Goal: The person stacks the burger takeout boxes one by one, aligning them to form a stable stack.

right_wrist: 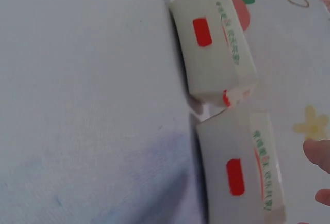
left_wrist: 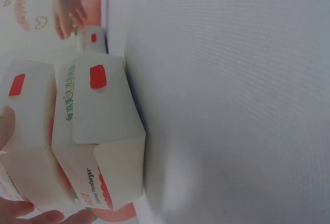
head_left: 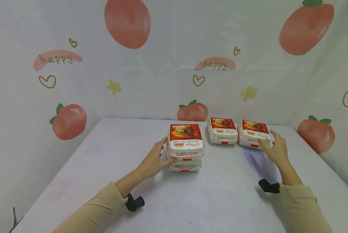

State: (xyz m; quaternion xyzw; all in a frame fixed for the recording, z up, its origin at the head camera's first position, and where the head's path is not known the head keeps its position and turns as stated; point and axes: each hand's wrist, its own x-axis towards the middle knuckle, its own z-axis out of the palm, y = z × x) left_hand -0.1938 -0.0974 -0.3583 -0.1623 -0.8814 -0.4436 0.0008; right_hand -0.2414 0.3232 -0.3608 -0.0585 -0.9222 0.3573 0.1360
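Two white paper burger boxes stand stacked near the middle of the table. The upper burger box [head_left: 185,140] has a red lid with a burger picture; beneath it the lower burger box [head_left: 185,165] shows only its front. My left hand [head_left: 152,161] holds the upper box at its left side, thumb on the front and fingers along the side, as the left wrist view also shows. At the back right, my right hand [head_left: 276,150] is at the right end of another burger box [head_left: 253,134], fingers spread; in the right wrist view its fingers appear off the box.
Just left of that box stands a further burger box [head_left: 222,131], close beside it. A white cloth backdrop [head_left: 150,81] with printed fruit rises behind the white table [head_left: 220,194]. Black wrist mounts [head_left: 135,203] stick out below both sleeves.
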